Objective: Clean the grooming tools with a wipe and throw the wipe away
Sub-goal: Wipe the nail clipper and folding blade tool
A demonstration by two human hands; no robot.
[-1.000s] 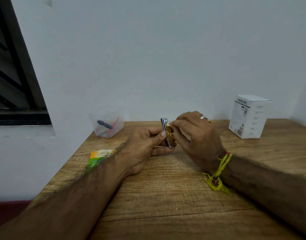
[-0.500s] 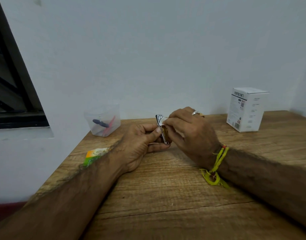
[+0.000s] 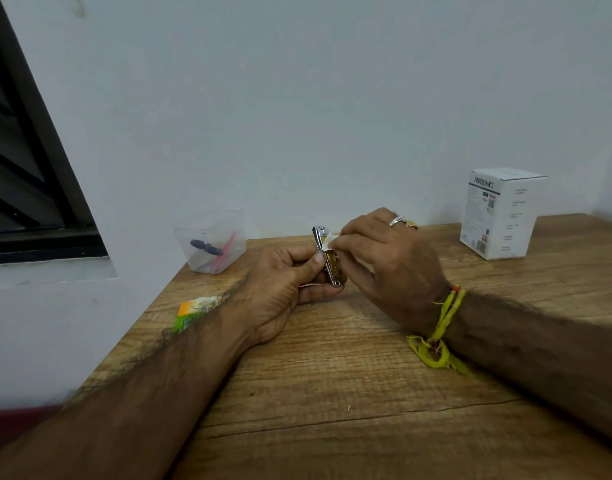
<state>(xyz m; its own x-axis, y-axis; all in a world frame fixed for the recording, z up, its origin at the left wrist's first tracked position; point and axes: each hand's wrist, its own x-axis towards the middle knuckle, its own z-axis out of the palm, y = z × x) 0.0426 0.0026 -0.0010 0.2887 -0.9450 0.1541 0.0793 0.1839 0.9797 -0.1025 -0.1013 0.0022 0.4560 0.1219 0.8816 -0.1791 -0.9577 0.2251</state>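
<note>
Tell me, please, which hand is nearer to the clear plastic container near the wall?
Left. The left hand is just right of the clear plastic container; the right hand is farther right, beyond the nail clipper.

We see even, soft, moderately bright light, no glare. Faint shadows under both forearms. Wide-angle bending at frame edges; lower left corner slightly blurred.

Wood-grain tabletop (image 3: 349, 403) set against a pale wall

A clear plastic tub (image 3: 211, 240) stands at the far left corner, a white printed cardboard box (image 3: 502, 213) near the far right edge, and an orange-and-green sachet (image 3: 190, 311) lies flat by the left edge.
</note>
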